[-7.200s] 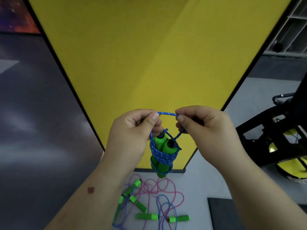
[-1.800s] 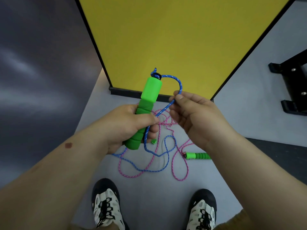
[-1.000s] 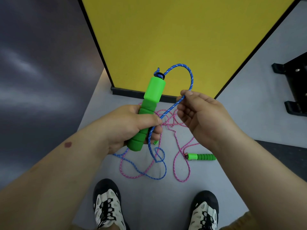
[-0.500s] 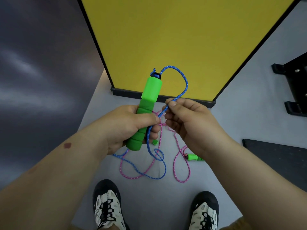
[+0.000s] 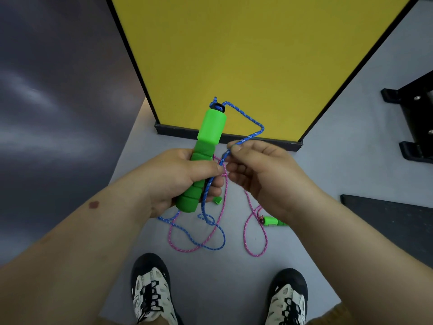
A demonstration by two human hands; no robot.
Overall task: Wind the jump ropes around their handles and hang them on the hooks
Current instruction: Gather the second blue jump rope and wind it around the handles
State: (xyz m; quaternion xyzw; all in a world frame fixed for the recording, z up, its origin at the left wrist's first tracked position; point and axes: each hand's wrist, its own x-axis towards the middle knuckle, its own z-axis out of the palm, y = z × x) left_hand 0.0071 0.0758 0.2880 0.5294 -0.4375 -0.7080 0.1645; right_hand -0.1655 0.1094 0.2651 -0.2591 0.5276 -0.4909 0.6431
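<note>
My left hand [image 5: 178,177] grips a green foam jump-rope handle [image 5: 206,146] upright, its top end pointing away from me. A blue rope [image 5: 248,121] leaves the handle's top, bends down to my right hand [image 5: 262,174], which pinches it between thumb and fingers beside the handle. The rope then runs down along the handle and trails in loops on the floor [image 5: 210,233]. A pink rope [image 5: 255,233] lies tangled with it on the floor, with another green handle [image 5: 271,222] partly hidden under my right wrist.
A yellow panel [image 5: 234,55] with a black base stands just ahead. Dark equipment feet [image 5: 412,127] sit at the right and a dark mat [image 5: 393,216] lies on the grey floor. My two shoes [image 5: 152,292] are at the bottom. A small green piece [image 5: 218,200] lies below my left hand.
My right hand has drawn the blue rope down closer to the handle, so the loop above has tightened into a sharper bend. The left hand keeps the handle still.
</note>
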